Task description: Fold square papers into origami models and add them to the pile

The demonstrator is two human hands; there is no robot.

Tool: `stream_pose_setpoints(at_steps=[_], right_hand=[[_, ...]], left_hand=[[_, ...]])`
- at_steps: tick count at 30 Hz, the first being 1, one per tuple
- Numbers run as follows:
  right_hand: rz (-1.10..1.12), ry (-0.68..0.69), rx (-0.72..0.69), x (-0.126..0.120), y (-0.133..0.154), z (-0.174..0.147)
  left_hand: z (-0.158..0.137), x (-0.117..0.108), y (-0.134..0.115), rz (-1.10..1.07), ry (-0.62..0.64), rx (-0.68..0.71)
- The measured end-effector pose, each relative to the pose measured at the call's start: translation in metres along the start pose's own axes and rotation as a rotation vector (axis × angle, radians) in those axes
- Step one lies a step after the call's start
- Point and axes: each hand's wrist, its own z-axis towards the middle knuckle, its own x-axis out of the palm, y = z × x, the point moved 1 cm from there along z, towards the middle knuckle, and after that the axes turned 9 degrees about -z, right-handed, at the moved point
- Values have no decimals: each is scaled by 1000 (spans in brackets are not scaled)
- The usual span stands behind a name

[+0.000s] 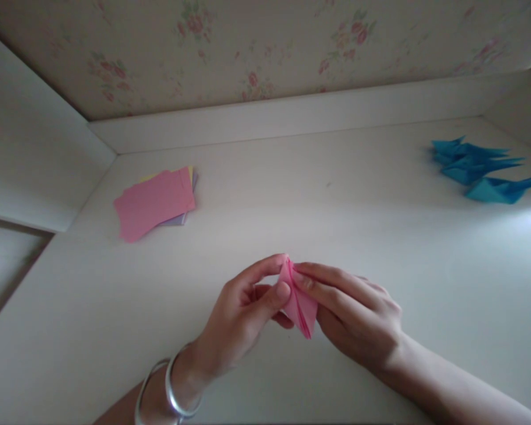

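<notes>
Pink folded piece: it's right between my hands, over the white tabletop (256, 200); can't really tell if it's touching down. The pink folded piece (301, 300) is a slim diamond.
Long axis: mostly away-from-me to toward-me, on a bit of a slant. Far tip leans left, near tip leans right, and the layered center fold runs lengthwise.
Left hand: my left hand (243, 319) has it pinched, thumb on top along the left side.
Right hand: my right hand (365, 319) has its fingertips pressed on the right side.
Blue folded pieces: a bunch of blue folded pieces (495, 190), far right.
Paper stack: the paper stack (154, 203) sits far left, pink on top.
</notes>
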Motion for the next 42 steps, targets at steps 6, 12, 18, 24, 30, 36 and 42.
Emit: stream_pose_setpoints(at_steps=[6, 12, 18, 24, 30, 36, 42], right_hand=[[-2, 62, -97, 0, -4, -7], [-9, 80, -184, 1, -4, -5], [-41, 55, -290, -3, -2, 4], [-86, 58, -312, -3, 0, 7], [-136, 48, -340, -4, 0, 6], [-129, 50, -311, -4, 0, 3], [-113, -54, -264, -10, -3, 1]], left_hand=[[5, 0, -1, 143, -59, 14], [6, 1, -5, 181, 2, 11], [8, 2, 1, -7, -20, -30], [7, 4, 5, -166, -111, -11], [8, 6, 3, -222, -98, -8], [8, 6, 5, -222, -123, 21], [4, 5, 7, -254, -42, 98]])
